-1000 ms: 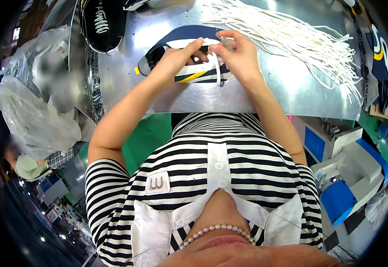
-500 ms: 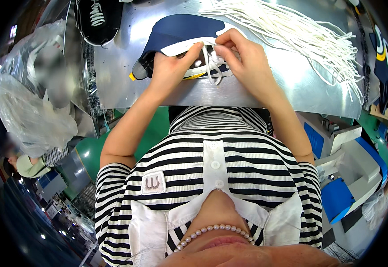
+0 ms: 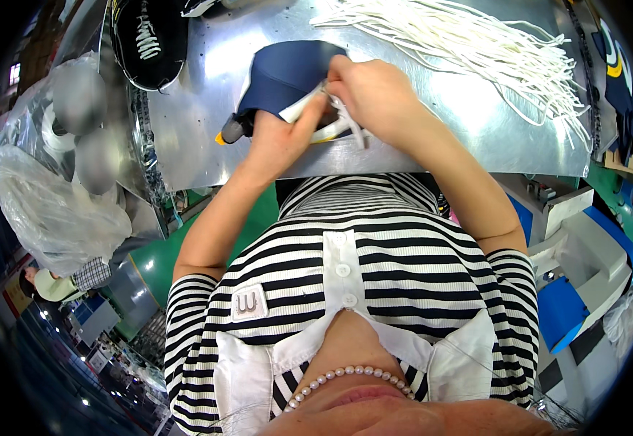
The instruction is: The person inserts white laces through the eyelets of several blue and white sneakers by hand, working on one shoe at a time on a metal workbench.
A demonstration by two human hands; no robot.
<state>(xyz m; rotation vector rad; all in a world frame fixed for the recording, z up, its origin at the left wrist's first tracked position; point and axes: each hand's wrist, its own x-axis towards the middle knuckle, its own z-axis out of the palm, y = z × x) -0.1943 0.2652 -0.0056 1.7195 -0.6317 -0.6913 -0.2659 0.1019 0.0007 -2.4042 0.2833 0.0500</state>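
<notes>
A navy shoe [image 3: 287,73] lies between two hands: left grip [image 3: 279,139] is closed on its edge; right grip [image 3: 376,93] pinches beside its white lace [image 3: 347,120], hold unclear.

two hands [image 3: 279,142] [image 3: 378,94], one navy upper [image 3: 291,71]

Matt cloth and cord over shiny bare metal.
The table [image 3: 200,156] is smooth, silvery metal with bright glare patches; on it, at upper centre, the navy shoe upper [image 3: 287,76] looks matt and cloth-like, and its white lace [image 3: 351,123] soft and dull. The lace bundle [image 3: 469,54] at upper right is matt textile cord. At left, the bag [image 3: 51,211] is glossy, crinkled clear plastic; below, the striped shirt [image 3: 418,254] is finely ribbed knit, the necklace's beads [image 3: 349,370] smooth and lustrous.
</notes>
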